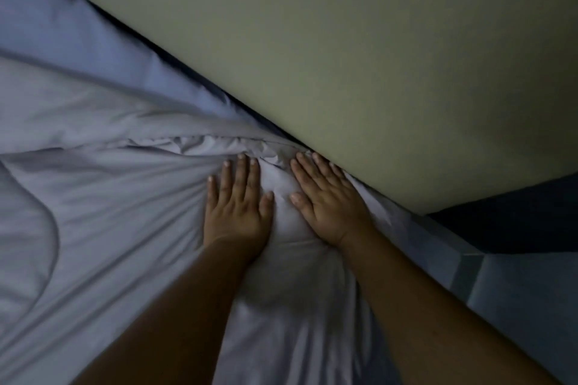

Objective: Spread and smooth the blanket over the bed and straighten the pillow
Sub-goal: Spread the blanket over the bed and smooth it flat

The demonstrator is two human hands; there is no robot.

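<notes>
A pale lavender-grey blanket [93,203] covers the bed, with creases fanning out leftward from my hands and a bunched, wrinkled edge just beyond my fingertips. My left hand [237,206] lies flat on the blanket, palm down, fingers apart. My right hand [328,197] also presses flat on it, fingers spread, its outer edge close against the wall. Between the two hands the fabric puffs up in a soft bulge. A smoother blue-lavender cloth [78,50] lies farther up along the wall; whether it is the pillow I cannot tell.
A plain greenish wall [344,56] runs diagonally along the bed's far side, with a dark gap [194,78] between it and the bedding. At the lower right the bed's side [516,291] drops off beside a dark area [516,222].
</notes>
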